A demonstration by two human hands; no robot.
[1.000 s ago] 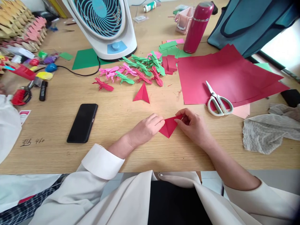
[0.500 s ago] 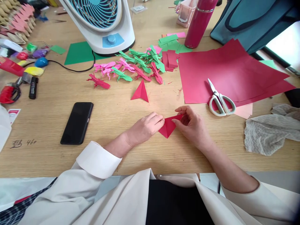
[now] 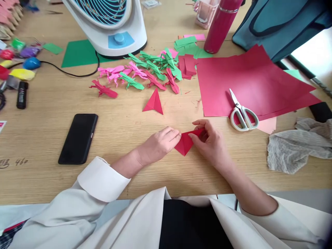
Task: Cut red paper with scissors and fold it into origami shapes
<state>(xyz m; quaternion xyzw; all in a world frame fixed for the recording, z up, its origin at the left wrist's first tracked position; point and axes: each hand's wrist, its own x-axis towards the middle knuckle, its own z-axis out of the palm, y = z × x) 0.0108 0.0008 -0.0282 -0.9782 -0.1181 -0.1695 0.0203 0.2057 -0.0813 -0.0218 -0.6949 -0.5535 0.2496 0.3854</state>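
A folded red paper triangle (image 3: 184,144) lies near the table's front, its point toward me and a crease down its middle. The fingertips of my left hand (image 3: 166,141) press on its left corner, closed together. My right hand (image 3: 211,143) pinches its right corner between thumb and fingers, which hide that end. Farther back lies another folded red paper piece (image 3: 155,102), touched by neither hand. Beyond it several small folded paper figures (image 3: 131,81) in green, pink and red lie in a loose pile.
White-handled scissors (image 3: 243,114) rest against large red paper sheets (image 3: 238,79) on the right. A black phone (image 3: 78,138) lies to the left. At the back stand a fan (image 3: 119,38), a red bottle (image 3: 221,26) and a teal bag (image 3: 275,27). A crumpled cloth (image 3: 295,148) lies at right.
The camera view has shifted slightly. Both hands keep their hold on the folded paper; the right thumb has slid a little inward along its edge.
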